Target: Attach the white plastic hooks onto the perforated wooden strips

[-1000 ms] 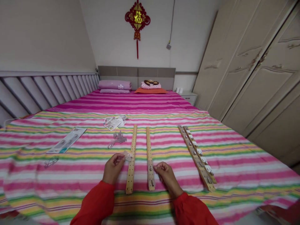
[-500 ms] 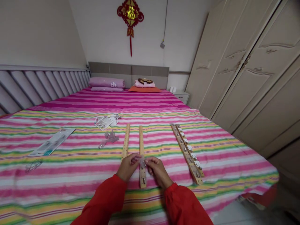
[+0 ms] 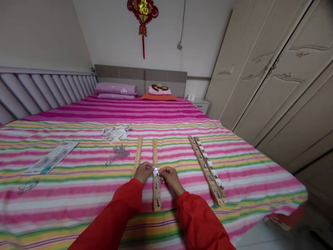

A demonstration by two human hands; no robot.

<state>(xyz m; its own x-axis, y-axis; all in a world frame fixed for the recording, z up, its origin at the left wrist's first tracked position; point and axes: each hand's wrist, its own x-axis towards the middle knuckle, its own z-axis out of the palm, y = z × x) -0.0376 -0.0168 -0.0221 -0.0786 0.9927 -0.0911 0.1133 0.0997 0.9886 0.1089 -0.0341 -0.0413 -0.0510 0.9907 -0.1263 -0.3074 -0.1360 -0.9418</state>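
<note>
A narrow wooden strip (image 3: 155, 149) with holes lies lengthwise in front of me. Two small metal pieces (image 3: 156, 186) sit on its near end. Above the strip is a small clear, shiny plastic piece (image 3: 156, 170), its exact kind too small to make out. My left hand (image 3: 144, 172) pinches its left side with closed fingertips. From the right, my right hand (image 3: 170, 178) is closed at the piece's other edge. A second wooden strip (image 3: 138, 149) lies just left, partly behind my left hand. Several small clear plastic pieces (image 3: 119, 152) lie in a loose pile beyond it.
Two wooden strips carrying metal pieces (image 3: 205, 166) and white round pieces (image 3: 214, 172) lie at right. Farther left are printed cards (image 3: 113, 134), a long package (image 3: 53, 158) and a clear loop-like item (image 3: 28, 185). Everything rests on the striped bedspread (image 3: 104, 211).
Both hands have moved slightly farther up the strip with the plastic piece, which now shines brightly. A second metal piece shows on the strip below them. The view has tilted slightly.
</note>
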